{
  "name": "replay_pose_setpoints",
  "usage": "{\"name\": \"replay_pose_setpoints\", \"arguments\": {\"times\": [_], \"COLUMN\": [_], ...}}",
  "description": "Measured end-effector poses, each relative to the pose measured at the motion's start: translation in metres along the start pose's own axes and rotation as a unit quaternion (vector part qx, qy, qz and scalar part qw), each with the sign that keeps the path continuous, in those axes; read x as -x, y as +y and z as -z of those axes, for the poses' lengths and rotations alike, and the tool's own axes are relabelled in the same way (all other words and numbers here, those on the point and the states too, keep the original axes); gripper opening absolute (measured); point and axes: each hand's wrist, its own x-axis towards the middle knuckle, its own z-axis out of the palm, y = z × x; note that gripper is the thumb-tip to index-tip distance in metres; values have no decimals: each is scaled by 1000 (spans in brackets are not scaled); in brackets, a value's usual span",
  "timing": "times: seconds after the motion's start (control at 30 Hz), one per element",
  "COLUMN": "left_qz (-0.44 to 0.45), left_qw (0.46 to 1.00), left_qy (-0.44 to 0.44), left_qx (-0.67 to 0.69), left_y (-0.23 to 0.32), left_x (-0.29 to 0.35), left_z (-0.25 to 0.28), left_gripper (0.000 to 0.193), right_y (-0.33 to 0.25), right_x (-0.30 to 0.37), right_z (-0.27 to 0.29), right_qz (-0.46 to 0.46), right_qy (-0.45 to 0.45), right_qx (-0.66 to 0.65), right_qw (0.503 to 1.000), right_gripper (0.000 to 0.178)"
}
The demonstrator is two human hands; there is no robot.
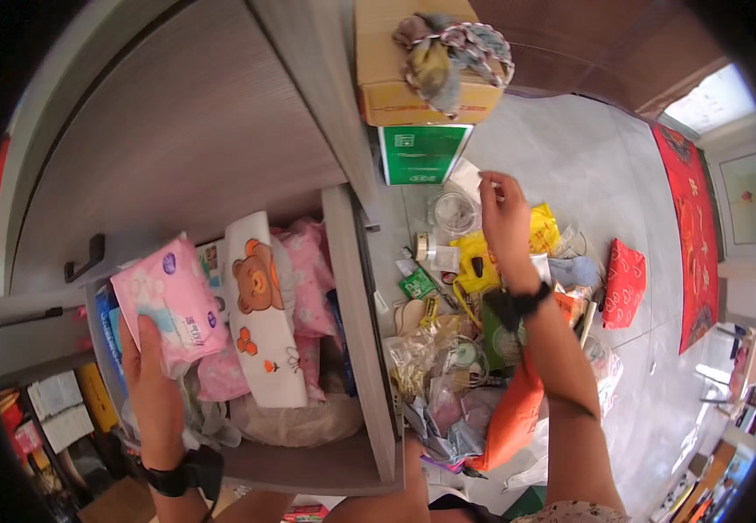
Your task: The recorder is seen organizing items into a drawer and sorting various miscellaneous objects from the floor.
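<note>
My left hand [151,388] grips the lower edge of a pink soft plastic pack [171,301], thumb on its front. The pack is above the left side of an open drawer [362,349]. Beside it in the drawer, a folded white cloth with a bear print [262,296] lies over pink patterned fabric [312,279]. My right hand [508,228] is out over the floor, right of the drawer, with fingers curled and tips together. A pale flat piece [465,180] shows by the fingertips; I cannot tell whether they hold it.
Under my right arm spreads a heap with a yellow bag [545,228], a clear round container [454,212], crumpled clear plastic [426,349] and an orange bag [515,418]. A red heart-print pouch [624,283] lies farther right. A cardboard box [378,52] with cloth stands on a green box [424,155].
</note>
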Motion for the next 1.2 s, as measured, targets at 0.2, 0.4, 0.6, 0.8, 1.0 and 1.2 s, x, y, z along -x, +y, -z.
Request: {"name": "replay_pose_setpoints", "arguments": {"times": [0.2,0.4,0.6,0.8,1.0,1.2], "left_qz": [-142,-394,-331,-342,-362,-70], "left_qw": [952,729,766,774,815,952], "left_qy": [-10,-93,-87,-82,-58,-296], "left_qx": [-270,-552,-544,-527,-449,-34], "left_y": [-74,-54,-66,-68,-22,30], "left_x": [-46,-47,-82,-84,-40,70], "left_z": [5,-10,7,-1,-8,-67], "left_gripper": [49,47,51,53,51,76], "right_y": [175,177,191,135,-53,-185], "right_x": [-45,-39,-30,-7,81,138], "right_z": [-33,-68,-55,-4,59,66], "right_qz": [-45,-169,-202,-246,-189,116], "right_qy": [-13,-129,-142,83,-72,-315], "right_qx": [238,302,235,-124,-158,-272], "right_qw": [970,929,940,958,966,902], "right_gripper": [49,80,53,28,26,11]}}
